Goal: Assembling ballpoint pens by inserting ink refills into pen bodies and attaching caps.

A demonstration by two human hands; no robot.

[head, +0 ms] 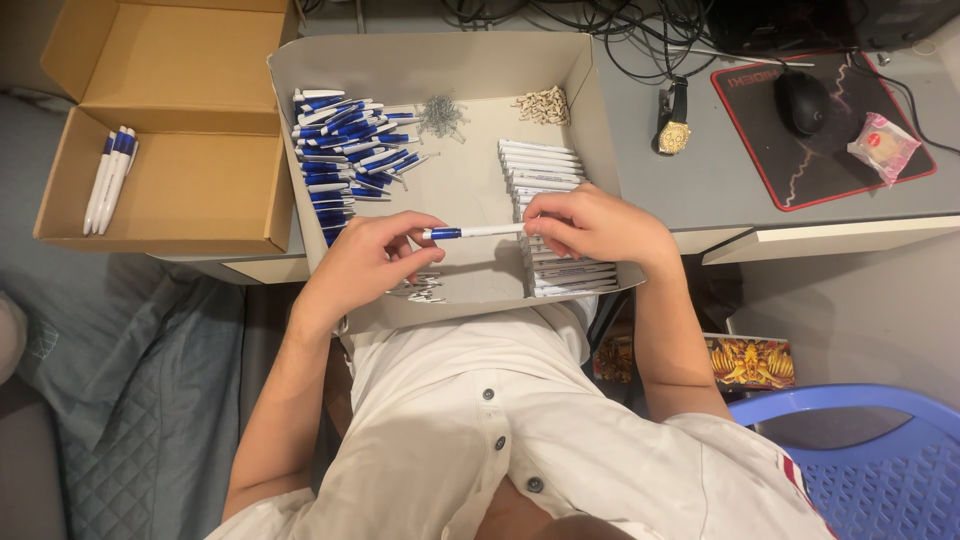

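We hold a pen (470,231) level above the tray (600,120), inside its walls, with bare floor under it. Blue caps (345,140) lie at the tray's left, white barrels (545,165) at its right. Left hand (370,262) fingers pinch the blue end; right hand (590,225) fingers grasp the white end.

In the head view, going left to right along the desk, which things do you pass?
Brown cardboard box with finished pens → pile of blue pen parts → left hand → pen → right hand → wristwatch → computer mouse → pink wrapped snack.
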